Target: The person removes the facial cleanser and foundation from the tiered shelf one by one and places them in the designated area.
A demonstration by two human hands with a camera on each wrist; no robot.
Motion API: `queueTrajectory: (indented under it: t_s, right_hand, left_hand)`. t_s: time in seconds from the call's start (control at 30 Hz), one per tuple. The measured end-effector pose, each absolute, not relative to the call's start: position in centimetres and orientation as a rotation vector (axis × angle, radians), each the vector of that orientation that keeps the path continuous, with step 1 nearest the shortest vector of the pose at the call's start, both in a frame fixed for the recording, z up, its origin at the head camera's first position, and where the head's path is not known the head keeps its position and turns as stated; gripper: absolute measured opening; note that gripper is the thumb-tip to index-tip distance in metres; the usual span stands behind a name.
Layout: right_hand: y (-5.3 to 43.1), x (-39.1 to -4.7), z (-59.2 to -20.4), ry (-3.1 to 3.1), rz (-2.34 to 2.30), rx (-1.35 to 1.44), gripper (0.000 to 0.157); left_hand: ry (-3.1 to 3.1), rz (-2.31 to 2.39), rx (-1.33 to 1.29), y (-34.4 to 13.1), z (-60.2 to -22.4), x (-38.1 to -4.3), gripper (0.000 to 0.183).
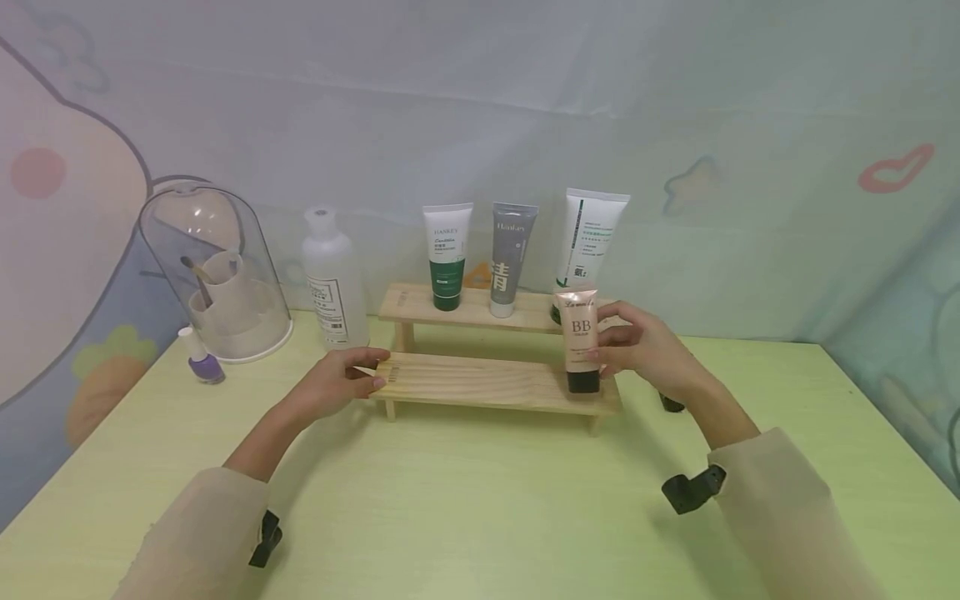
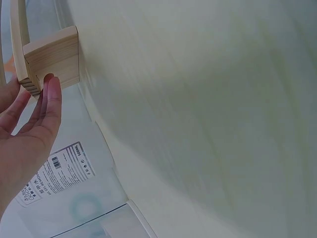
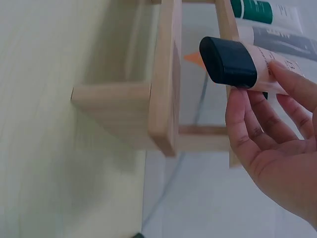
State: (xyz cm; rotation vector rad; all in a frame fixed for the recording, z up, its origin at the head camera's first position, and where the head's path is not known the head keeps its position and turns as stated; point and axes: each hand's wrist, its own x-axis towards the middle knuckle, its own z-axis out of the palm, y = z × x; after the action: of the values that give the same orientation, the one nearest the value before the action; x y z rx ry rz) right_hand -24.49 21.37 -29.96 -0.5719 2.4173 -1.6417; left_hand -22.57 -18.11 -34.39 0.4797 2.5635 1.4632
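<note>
"What is in the right hand point(image 1: 637, 343)?"

"A peach-coloured BB tube point(image 1: 581, 333), pinched between thumb and fingers, with its black cap point(image 3: 233, 64) pointing down."

"Is the tube standing on anything?"

"No. In the right wrist view a gap shows between the cap and the lower step point(image 1: 472, 379) of the wooden stand, so the tube hangs in the air above that step's right end."

"And the left hand point(image 1: 333, 385)?"

"It grips the left end of the lower step, and in the left wrist view some of its fingers reach under the board."

"What stands on the upper step point(image 1: 405, 304)?"

"Three tubes in a row: a white-and-green tube point(image 1: 447, 254) on the left, a grey tube point(image 1: 512, 254) in the middle and a larger white tube point(image 1: 592, 237) on the right. The BB tube partly covers the foot of the larger one."

"What is near the left hand?"

"A translucent bottle point(image 1: 328, 275) with a printed label, upright on the table point(image 1: 450, 517) just behind it. Farther left are a clear dome point(image 1: 251, 250) with a brush point(image 1: 201, 282) in a cup inside, and a purple nail polish bottle point(image 1: 206, 367) with a white cap."

"And past the right wrist?"

"A small dark object point(image 1: 671, 403), mostly hidden; what it is cannot be told."
</note>
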Motion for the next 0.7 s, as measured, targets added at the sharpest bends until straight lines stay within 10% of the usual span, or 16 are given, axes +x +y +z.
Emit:
queueTrajectory:
  t_s: [0.7]
  right_hand:
    - [31.1,-23.6,-30.9,2.512,-1.553,-0.465,0.044]
  left_hand:
    - [2.569,1.448,0.483,-18.1,-34.4,-22.6,0.042]
